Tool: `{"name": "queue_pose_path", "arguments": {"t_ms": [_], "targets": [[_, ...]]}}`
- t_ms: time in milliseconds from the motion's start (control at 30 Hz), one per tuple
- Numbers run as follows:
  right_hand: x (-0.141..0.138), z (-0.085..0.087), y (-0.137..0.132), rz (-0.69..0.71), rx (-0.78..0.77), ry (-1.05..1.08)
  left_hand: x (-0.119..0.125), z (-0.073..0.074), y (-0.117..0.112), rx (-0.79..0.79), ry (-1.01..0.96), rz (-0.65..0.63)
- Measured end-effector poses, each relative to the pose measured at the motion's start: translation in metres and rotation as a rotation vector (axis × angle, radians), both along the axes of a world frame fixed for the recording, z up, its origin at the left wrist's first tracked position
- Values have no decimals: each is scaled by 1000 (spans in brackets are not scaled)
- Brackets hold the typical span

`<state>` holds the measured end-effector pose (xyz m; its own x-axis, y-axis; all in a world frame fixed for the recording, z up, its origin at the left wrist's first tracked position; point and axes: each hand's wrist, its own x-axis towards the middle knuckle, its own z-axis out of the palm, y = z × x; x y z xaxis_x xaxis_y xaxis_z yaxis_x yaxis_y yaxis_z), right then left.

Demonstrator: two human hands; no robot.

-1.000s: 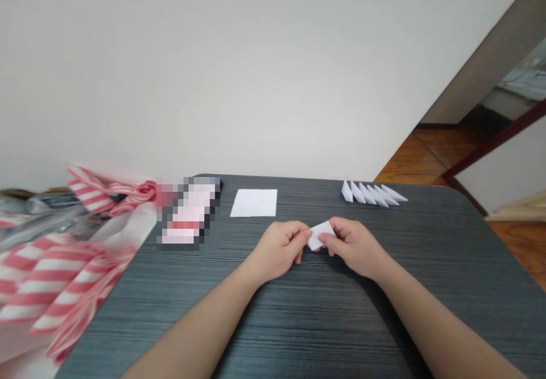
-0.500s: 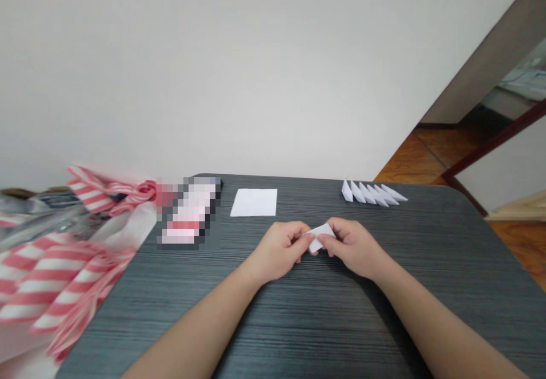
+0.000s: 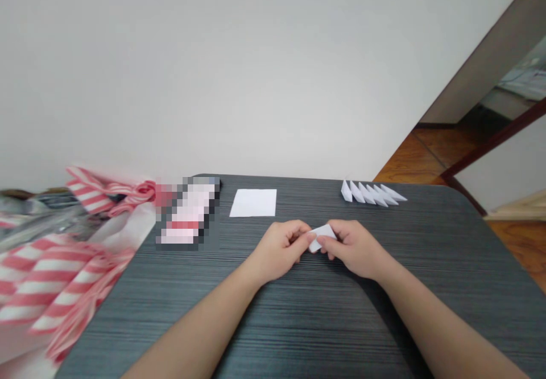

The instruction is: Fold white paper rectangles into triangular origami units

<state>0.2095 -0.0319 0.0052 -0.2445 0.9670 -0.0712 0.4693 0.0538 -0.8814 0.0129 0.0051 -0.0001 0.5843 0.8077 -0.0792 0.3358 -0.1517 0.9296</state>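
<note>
A small folded piece of white paper (image 3: 323, 232) is pinched between both hands above the middle of the dark table. My left hand (image 3: 281, 251) grips its left end with thumb and fingers. From the other side, my right hand (image 3: 352, 246) holds it, the thumb lying across its front face. The fingertips cover part of the folds. Beyond my left hand lies a flat stack or sheet of white paper (image 3: 253, 203). Farther back on the right, several pointed folded paper pieces (image 3: 369, 194) sit in a slanting row.
The dark wood-grain table (image 3: 290, 322) stands against a pale wall (image 3: 273, 71). A pixelated pinkish object (image 3: 190, 211) lies at its left back. Red-and-white striped bags (image 3: 51, 276) are heaped beside the left edge. To the right are a wooden floor (image 3: 405, 154) and a dark-red-framed panel (image 3: 503, 168).
Both hands stay in nearly the same place. The left fingers and thumb have shifted slightly on the folded paper, covering a bit more of its left end.
</note>
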Motion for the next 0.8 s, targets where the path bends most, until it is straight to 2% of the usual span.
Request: {"name": "queue_pose_path", "arguments": {"t_ms": [300,533,800], "targets": [[2,-5,2,24,-66,82,-1,7,-1,10,32,58],[6,-3,1,-19,-43,38,0,3,-1,-49,-31,74],[5,-5,1,-14,-30,72,-1,2,-1,-20,-44,87]]}}
